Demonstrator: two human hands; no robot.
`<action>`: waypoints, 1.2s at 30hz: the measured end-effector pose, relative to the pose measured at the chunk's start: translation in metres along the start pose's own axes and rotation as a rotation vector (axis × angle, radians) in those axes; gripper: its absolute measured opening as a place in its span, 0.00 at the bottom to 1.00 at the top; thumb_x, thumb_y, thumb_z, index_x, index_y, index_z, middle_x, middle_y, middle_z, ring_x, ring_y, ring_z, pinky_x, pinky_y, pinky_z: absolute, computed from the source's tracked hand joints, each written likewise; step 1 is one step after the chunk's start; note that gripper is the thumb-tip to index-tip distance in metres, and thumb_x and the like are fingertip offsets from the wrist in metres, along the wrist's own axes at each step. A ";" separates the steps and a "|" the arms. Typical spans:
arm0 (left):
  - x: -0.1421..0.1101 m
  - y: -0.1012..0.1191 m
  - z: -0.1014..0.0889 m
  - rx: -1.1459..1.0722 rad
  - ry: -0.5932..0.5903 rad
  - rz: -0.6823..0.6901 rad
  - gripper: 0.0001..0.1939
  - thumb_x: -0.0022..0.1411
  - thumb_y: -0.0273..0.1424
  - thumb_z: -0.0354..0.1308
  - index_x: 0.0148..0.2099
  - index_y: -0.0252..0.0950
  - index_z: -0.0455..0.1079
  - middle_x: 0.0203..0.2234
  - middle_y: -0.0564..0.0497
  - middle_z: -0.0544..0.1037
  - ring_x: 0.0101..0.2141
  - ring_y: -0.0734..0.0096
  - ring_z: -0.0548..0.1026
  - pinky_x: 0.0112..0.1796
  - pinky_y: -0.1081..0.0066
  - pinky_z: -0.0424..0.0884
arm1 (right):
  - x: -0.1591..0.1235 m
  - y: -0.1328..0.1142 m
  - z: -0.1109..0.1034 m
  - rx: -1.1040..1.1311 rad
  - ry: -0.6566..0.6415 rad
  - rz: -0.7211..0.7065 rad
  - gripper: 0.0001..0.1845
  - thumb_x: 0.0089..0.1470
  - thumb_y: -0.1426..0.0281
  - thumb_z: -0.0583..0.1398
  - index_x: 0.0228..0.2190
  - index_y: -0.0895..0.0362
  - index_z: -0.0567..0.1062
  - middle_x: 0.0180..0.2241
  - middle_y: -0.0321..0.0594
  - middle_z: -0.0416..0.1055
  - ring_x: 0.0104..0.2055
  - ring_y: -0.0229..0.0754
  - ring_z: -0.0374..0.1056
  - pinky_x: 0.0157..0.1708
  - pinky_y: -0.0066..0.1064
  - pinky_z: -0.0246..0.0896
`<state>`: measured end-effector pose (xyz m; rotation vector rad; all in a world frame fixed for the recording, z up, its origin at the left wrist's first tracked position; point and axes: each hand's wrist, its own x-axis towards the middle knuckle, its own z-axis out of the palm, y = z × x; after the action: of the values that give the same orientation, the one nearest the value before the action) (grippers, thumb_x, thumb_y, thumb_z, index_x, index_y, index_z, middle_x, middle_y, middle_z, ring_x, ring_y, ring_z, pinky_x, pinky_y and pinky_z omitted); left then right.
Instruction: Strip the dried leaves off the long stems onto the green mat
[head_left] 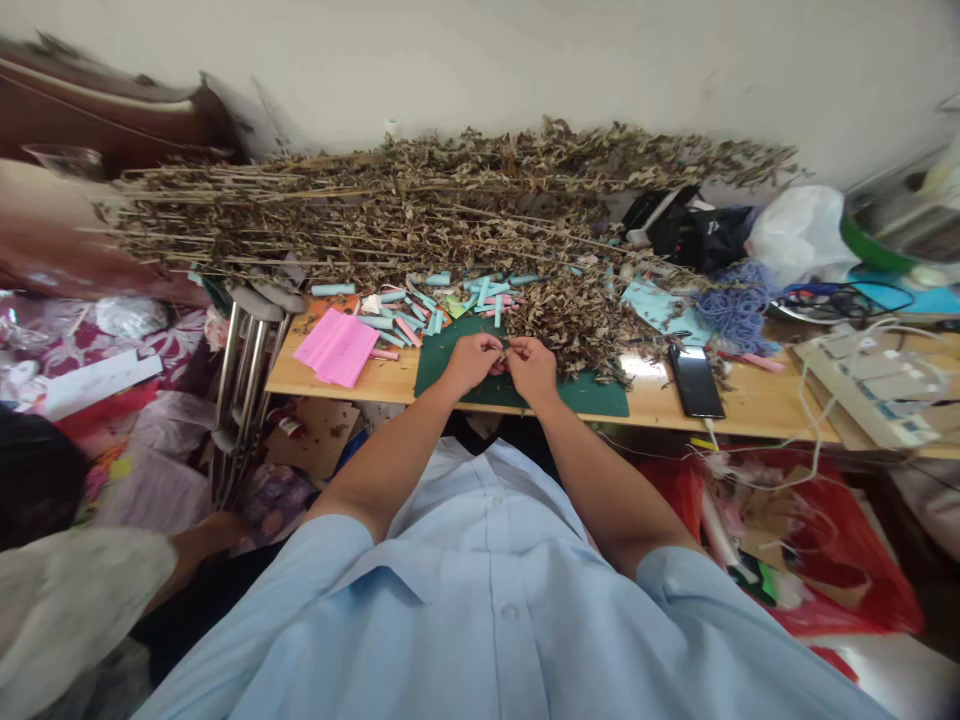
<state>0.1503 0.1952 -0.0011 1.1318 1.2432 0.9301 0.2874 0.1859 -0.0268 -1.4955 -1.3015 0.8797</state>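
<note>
Leaves [562, 315], dry, brown and curled, lie heaped on the counter [394, 378], spilling over the right part of a green mat [437, 368] just in front of the person. Both hands meet at the pile's left edge, above the mat: left hand [475, 362] and right hand [532, 366] have bent fingers, their tips drawn close together. They look to be pinching something small, but I cannot tell what, or whether each hand has hold of it. Working close in over the mat probably lets any crumbs fall where they are easily gathered, and bringing the tips together suits so small a piece.

Left of the heap, blue paper rolls [334, 289] lie jumbled with pink ones, beside folded pink paper [337, 346], all within short reach. Behind, leafy stalks [247, 225] run lengthwise along the wall [525, 60], likely because they are too long to lie any other way. A phone [696, 382] rests right of the pile, a cable at its lower end, perhaps for charging. Farther right are tangled blue yarn [739, 305] and a white plastic bag [799, 228].
</note>
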 end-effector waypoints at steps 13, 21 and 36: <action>0.000 0.008 -0.025 -0.023 0.103 0.057 0.05 0.58 0.23 0.59 0.38 0.32 0.70 0.23 0.53 0.76 0.24 0.72 0.79 0.26 0.76 0.74 | 0.000 -0.004 -0.017 -0.023 -0.068 -0.052 0.10 0.50 0.64 0.61 0.35 0.55 0.76 0.29 0.38 0.76 0.31 0.43 0.72 0.35 0.37 0.70; -0.007 0.010 -0.037 -0.086 0.188 0.085 0.05 0.58 0.25 0.59 0.38 0.33 0.71 0.23 0.53 0.76 0.25 0.72 0.79 0.26 0.76 0.74 | -0.032 -0.029 -0.011 -0.536 -0.341 -0.466 0.09 0.58 0.65 0.60 0.38 0.52 0.78 0.38 0.41 0.77 0.41 0.46 0.72 0.41 0.35 0.63; -0.018 -0.001 -0.050 -0.134 0.290 0.064 0.09 0.54 0.26 0.59 0.39 0.34 0.71 0.22 0.54 0.75 0.21 0.75 0.75 0.20 0.78 0.69 | -0.035 -0.016 -0.007 -0.201 -0.178 -0.278 0.10 0.56 0.66 0.59 0.40 0.54 0.76 0.36 0.41 0.77 0.35 0.44 0.72 0.41 0.37 0.68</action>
<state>0.0985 0.1841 0.0032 0.9587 1.3600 1.2406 0.2830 0.1506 -0.0112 -1.3664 -1.7245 0.7287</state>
